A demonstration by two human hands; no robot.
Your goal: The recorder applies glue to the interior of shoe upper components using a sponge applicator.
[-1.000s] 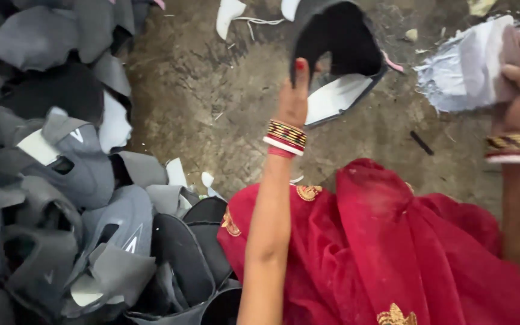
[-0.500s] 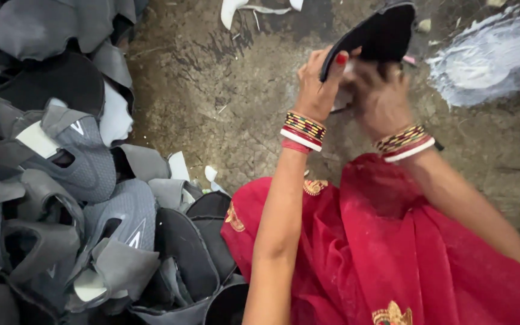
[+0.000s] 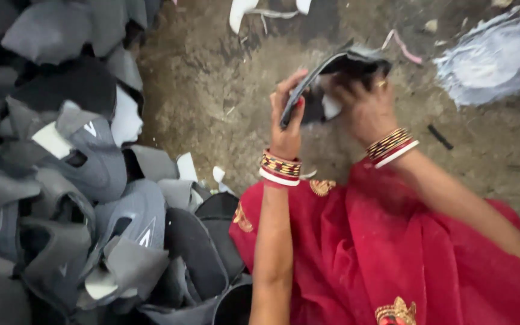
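1. Left hand: closed on lower edge of 1 dark shoe upper, thumb & fingers pinching it, red nails showing; bangle stack at wrist.
2. Right hand: fingers curled over upper's far side, gripping it, pressing 1 pale insert piece into its hollow; ring on 1 finger, bangles at wrist too.
3. Upper itself: held off the dirt floor, above edge of red cloth, tilted, opening turned toward right hand. Only 1 upper in hand.
4. Left of upper, well apart: big heap of grey/black shoe uppers – more than a dozen, exact count not tellable, overlapping. Several w/ white patches.
5. Right of upper, near top corner: 1 stack of whitish sheets on floor.
6. Above upper: 2 white scraps at frame edge, plus 1 pinkish strip just beside upper's top right.
7. Between upper & sheet stack, lower down: 1 small dark stick-like bit on floor.
8. Red cloth w/ gold motifs: 4 motifs visible.
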